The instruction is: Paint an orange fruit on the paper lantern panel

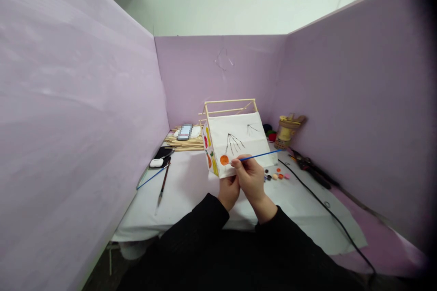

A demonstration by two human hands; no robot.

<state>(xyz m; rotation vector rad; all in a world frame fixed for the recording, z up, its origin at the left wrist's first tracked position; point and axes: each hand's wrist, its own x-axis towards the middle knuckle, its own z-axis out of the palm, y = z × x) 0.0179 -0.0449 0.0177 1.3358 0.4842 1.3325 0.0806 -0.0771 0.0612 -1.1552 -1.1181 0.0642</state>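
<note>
In the middle of the head view is a box-shaped frame of thin wooden sticks (230, 101), partly covered in white paper and tilted toward me. Black branching lines and one orange painted circle (224, 160) mark its front panel (252, 145). Colourful fruit-like pictures (209, 150) cover the left side. My left hand (228, 192) grips the frame's lower edge from below, its fingers mostly hidden. A thin blue paintbrush (261, 155) is pinched in my right hand (251, 181), its tip close to the orange circle. Dabs of paint (276, 176) lie just right of the hands.
On the left lie a larger brush (164, 184), another blue brush (152, 178) and a white earbud case (156, 163). Wooden sticks (186, 144) and a phone (185, 131) are behind. Pliers (307, 163), a black cable (319, 199) and a yellow-brown container (285, 132) stay right. Purple partitions (221, 82) enclose the table.
</note>
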